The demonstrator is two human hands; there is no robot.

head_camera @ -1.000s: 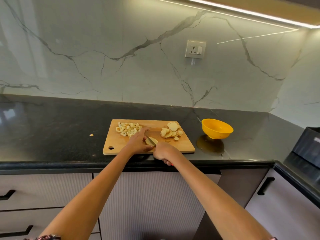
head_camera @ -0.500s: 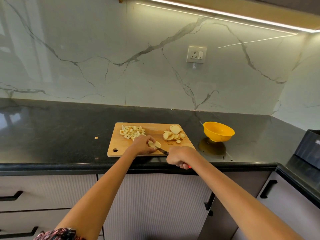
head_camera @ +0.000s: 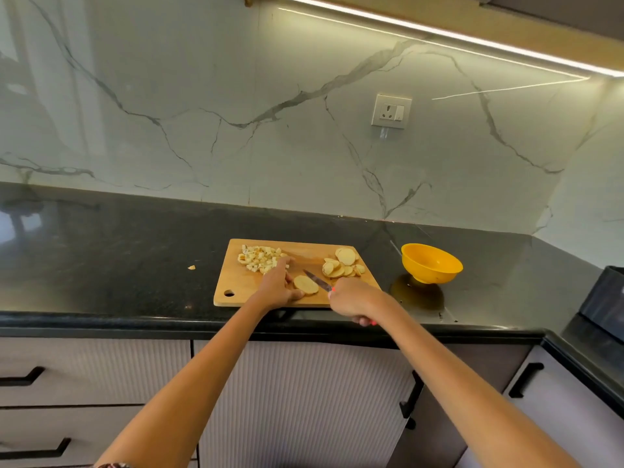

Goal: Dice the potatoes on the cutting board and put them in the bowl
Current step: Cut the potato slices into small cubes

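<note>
The right hand (head_camera: 351, 298) now draws the small dark-bladed knife (head_camera: 316, 280) rightward off the pale round potato slice (head_camera: 306, 284), whose top lies uncovered beside the left hand (head_camera: 277, 288).

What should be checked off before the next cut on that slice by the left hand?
1. Potato slice flat on cutting board: ok.
2. Left hand steadying the slice: ok.
3. Right hand gripping knife: ok.
4. Left fingertips clear of the blade: cannot tell.
5. Bowl upright beside the board: ok.
6. Diced pile out of the blade's way: ok.
</note>
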